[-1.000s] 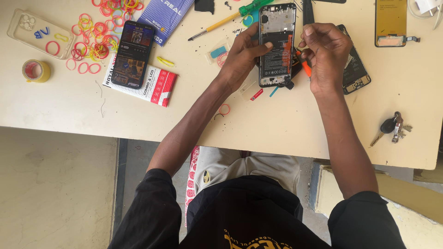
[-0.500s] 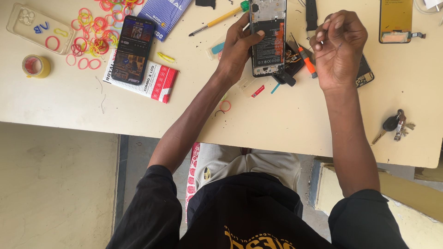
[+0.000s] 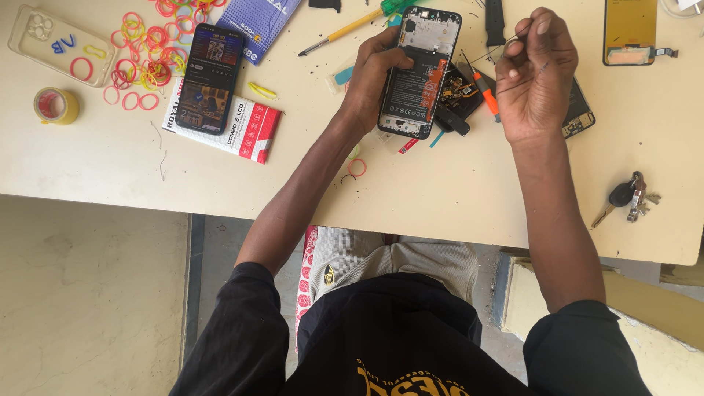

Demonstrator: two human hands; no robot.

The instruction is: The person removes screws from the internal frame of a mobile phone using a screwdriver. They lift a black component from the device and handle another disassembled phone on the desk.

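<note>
The opened phone [image 3: 419, 70] lies back-side up near the far edge of the bench [image 3: 455, 198], its cover off, showing a dark battery, a black frame and an orange strip along one side. The left hand [image 3: 374, 73] grips its left edge, fingers clamped around the frame. The right hand [image 3: 534, 73] is raised just right of it, fingers pinched together on something too thin to make out. An orange-handled tool [image 3: 484, 86] lies between them. The bench is cream, littered with coloured rubber bands [image 3: 143, 44]; keys [image 3: 627, 196] lie near its right edge. A pale floor [image 3: 88, 293] shows below.
</note>
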